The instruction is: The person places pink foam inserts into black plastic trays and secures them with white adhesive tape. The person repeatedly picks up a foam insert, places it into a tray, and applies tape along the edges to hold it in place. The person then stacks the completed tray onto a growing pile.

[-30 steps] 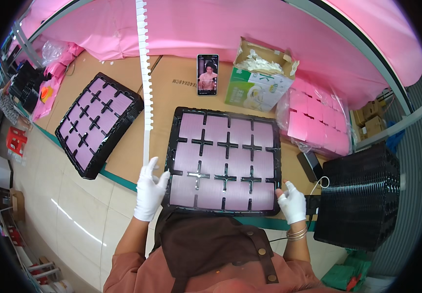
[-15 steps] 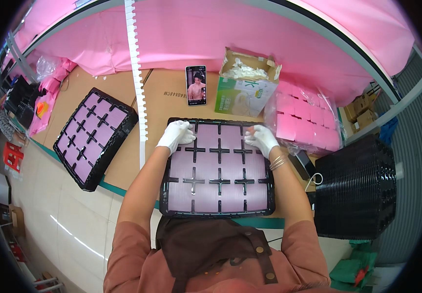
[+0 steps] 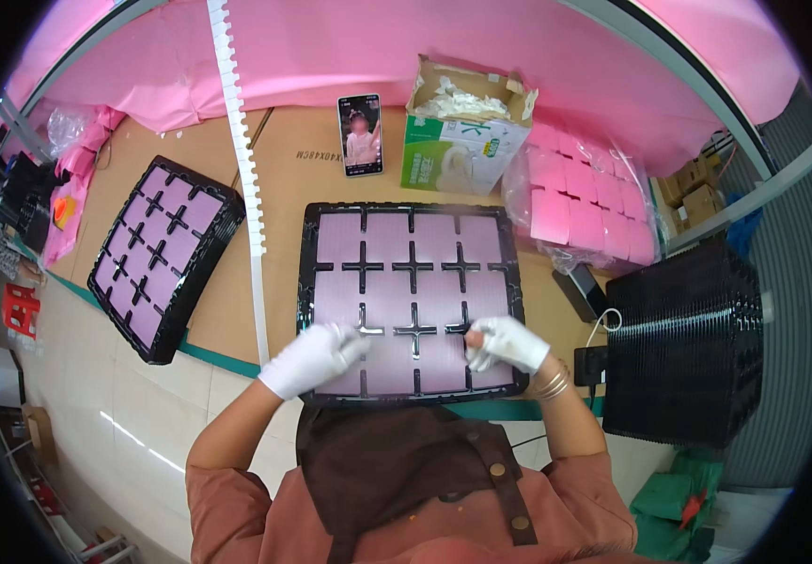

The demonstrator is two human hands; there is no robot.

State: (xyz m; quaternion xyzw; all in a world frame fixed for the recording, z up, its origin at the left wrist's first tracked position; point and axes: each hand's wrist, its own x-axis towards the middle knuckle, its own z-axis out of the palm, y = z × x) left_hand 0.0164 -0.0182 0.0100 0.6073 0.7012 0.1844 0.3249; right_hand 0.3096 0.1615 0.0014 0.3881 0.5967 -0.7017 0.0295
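A black plastic tray [image 3: 413, 271] with cross-shaped dividers lies in front of me, its compartments filled with flat lilac pieces. Both my hands wear white gloves and are over its near half. My left hand [image 3: 320, 358] is at the near left, fingers curled together and slightly blurred. Over the near right part, my right hand [image 3: 509, 345] is closed with thumb and fingers drawn in; a bare thumb tip shows. Whatever lies between the fingers of either hand, if anything, is hidden. A similar filled tray [image 3: 163, 246] sits tilted at the left.
Beyond the tray stand a phone [image 3: 360, 136] and an open carton [image 3: 463, 155] with white scraps. Plastic-wrapped pink pieces [image 3: 583, 211] lie at the right, near a tall stack of black trays [image 3: 683, 352]. A notched white strip [image 3: 239, 141] runs down the left side.
Both my hands have come from the tray's far edge toward me, to its near half. The fingers stay curled. The whole view has shifted slightly; the tray looks otherwise the same.
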